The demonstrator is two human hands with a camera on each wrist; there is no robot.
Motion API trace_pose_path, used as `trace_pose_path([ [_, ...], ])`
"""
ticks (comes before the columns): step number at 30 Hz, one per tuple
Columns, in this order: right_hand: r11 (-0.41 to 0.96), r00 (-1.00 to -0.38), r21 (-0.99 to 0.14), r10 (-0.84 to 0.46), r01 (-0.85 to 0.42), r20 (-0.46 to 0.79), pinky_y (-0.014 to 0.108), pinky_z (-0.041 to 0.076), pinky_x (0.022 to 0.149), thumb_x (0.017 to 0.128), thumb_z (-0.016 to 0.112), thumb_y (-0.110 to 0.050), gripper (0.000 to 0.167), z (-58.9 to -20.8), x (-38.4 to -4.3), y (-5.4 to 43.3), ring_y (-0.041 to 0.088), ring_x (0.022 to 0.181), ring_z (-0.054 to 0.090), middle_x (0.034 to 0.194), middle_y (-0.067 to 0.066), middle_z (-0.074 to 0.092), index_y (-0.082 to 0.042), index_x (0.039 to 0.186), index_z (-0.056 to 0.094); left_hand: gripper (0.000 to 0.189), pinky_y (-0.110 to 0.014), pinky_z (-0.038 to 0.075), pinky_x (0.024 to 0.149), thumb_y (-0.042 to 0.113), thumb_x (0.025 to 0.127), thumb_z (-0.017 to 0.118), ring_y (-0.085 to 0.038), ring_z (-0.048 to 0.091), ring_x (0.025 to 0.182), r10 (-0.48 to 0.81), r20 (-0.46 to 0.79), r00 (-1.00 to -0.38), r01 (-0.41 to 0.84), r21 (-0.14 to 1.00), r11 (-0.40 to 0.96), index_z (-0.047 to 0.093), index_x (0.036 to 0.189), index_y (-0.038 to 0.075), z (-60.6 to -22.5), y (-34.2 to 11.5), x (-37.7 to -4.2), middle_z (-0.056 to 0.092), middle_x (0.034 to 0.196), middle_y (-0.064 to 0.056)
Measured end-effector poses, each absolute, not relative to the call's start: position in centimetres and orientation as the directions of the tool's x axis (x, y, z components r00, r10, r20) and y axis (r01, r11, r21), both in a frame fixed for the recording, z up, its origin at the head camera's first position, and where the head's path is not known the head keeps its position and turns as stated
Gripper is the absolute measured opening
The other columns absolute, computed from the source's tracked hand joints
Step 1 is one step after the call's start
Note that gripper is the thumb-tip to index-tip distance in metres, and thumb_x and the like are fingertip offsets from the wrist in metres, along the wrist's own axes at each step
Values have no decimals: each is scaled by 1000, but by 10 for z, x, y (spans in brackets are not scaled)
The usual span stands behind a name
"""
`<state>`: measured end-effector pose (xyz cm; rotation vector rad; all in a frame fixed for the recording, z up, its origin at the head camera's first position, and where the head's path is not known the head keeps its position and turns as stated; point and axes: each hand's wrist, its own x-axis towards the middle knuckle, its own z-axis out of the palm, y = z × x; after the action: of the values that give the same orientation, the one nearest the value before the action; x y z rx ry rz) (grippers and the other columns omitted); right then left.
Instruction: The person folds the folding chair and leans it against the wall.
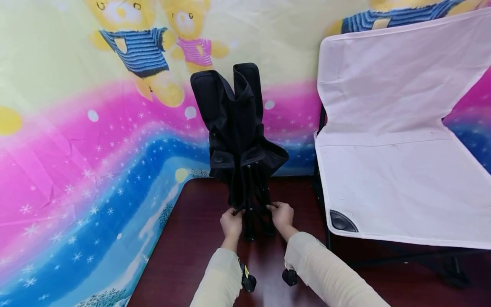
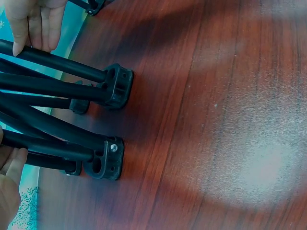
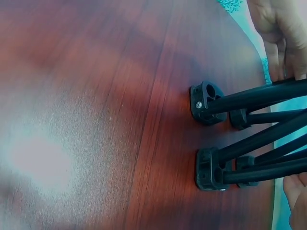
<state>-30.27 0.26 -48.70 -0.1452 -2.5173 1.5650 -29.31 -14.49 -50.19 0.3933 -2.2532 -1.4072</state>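
Observation:
A black folding chair [image 1: 232, 132], folded into a narrow bundle, stands upright on the dark red-brown table. Low on its left side, my left hand [image 1: 232, 224] pinches one of the black leg tubes. Opposite it, my right hand [image 1: 281, 215] grips a leg on the right side. In the left wrist view the legs [image 2: 53, 125] lie close together, and their plastic feet [image 2: 113, 158] rest on the tabletop. The right wrist view shows the feet [image 3: 209, 168] from the other side, with thumb and fingers about the outer tubes. Most of both palms is hidden.
An unfolded white fabric chair [image 1: 387, 175] on a black frame stands close on the right. Behind hangs a backdrop [image 1: 115, 170] printed with teddy bears. The table's [image 1: 172, 256] left edge runs beside my left arm. Small black devices [image 1: 249, 282] sit at the wrists.

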Motion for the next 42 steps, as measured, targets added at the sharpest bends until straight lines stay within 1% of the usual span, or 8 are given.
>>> trace_pose_path([
  [7, 445, -978, -895, 192, 9, 85, 38, 45, 75, 82, 58, -14, 22, -484, -304, -3, 27, 91, 56, 93, 15, 63, 2, 94, 67, 7, -31, 44, 58, 9, 71, 68, -17, 53, 60, -454, 198, -868, -21, 901, 433, 68, 68, 3, -497, -148, -297, 63, 64, -5],
  [10, 459, -982, -888, 171, 3, 85, 39, 45, 77, 85, 54, -15, 23, -485, -306, -4, 27, 94, 55, 96, 14, 62, 1, 97, 66, 6, -31, 44, 58, 7, 71, 68, -17, 53, 61, -462, 173, -870, -32, 914, 404, 68, 69, 1, -495, -149, -299, 63, 65, -7],
  [14, 448, -990, -893, 136, 28, 37, 38, 44, 79, 88, 50, -15, 26, -484, -308, -5, 27, 97, 54, 101, 14, 60, 1, 102, 63, 6, -32, 45, 61, 5, 70, 68, -19, 54, 64, -487, 141, -862, -62, 924, 377, 69, 71, 0, -493, -149, -302, 63, 69, -9],
  [22, 383, -997, -921, 41, 74, -63, 41, 37, 89, 90, 39, -8, 32, -479, -311, -6, 30, 111, 42, 117, 18, 50, 4, 117, 52, 12, -37, 46, 70, 6, 74, 65, -26, 58, 78, -538, 135, -832, -105, 914, 392, 70, 82, -1, -488, -143, -307, 65, 81, -13],
  [27, 322, -995, -944, -42, 73, -92, 41, 30, 94, 91, 36, -7, 36, -482, -312, -7, 31, 118, 34, 126, 20, 41, 6, 124, 42, 16, -37, 45, 75, 9, 76, 63, -27, 57, 86, -566, 74, -821, -140, 935, 325, 69, 88, 1, -488, -141, -308, 64, 88, -13],
  [34, 229, -979, -968, -147, 102, -138, 44, 28, 95, 92, 33, -8, 41, -484, -317, -5, 33, 121, 27, 132, 22, 31, 8, 130, 31, 26, -38, 42, 82, 11, 78, 62, -27, 52, 99, -514, -3, -858, -146, 960, 239, 64, 103, 4, -494, -143, -308, 60, 103, -13],
  [39, 204, -964, -969, -193, 141, -181, 45, 22, 98, 94, 31, -11, 43, -483, -324, -3, 33, 124, 20, 136, 21, 23, 6, 133, 24, 37, -39, 39, 87, 11, 79, 61, -28, 47, 106, -434, -60, -899, -141, 978, 156, 56, 115, 5, -494, -143, -312, 55, 112, -15],
  [42, 193, -958, -968, -209, 157, -197, 46, 21, 98, 94, 30, -11, 44, -481, -328, -3, 34, 124, 19, 137, 22, 20, 6, 134, 20, 41, -40, 37, 89, 11, 79, 60, -30, 44, 109, -403, -81, -912, -149, 979, 142, 53, 119, 5, -492, -143, -314, 52, 116, -16],
])
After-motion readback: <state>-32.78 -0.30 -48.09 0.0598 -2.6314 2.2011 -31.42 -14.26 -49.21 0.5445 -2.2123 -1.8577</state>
